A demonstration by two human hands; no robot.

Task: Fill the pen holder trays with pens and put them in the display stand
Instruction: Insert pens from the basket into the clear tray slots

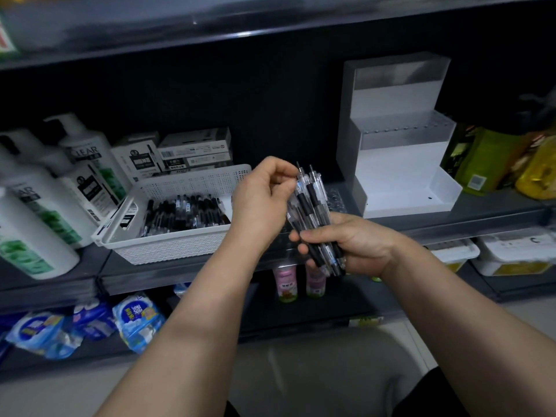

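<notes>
The right hand (355, 245) grips a bundle of pens (310, 206) at centre, and the left hand (261, 197) pinches one pen's top end. At nine o'clock, a white basket (168, 248) holds loose pens (186, 213). At two o'clock stands the tiered display stand (400, 173).

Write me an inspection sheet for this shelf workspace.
surface: dark shelf, dimly lit.
job's things: pens bundled in hand; more lie in the basket; white stand holds no pens; holed tray in its middle tier.
clutter: boxes behind the basket; bottles at left; bags at right.
grips: right hand grips the bundle's lower end; left hand pinches one pen's top.
cables: nothing seen.
surroundings: packets on a lower level.
</notes>
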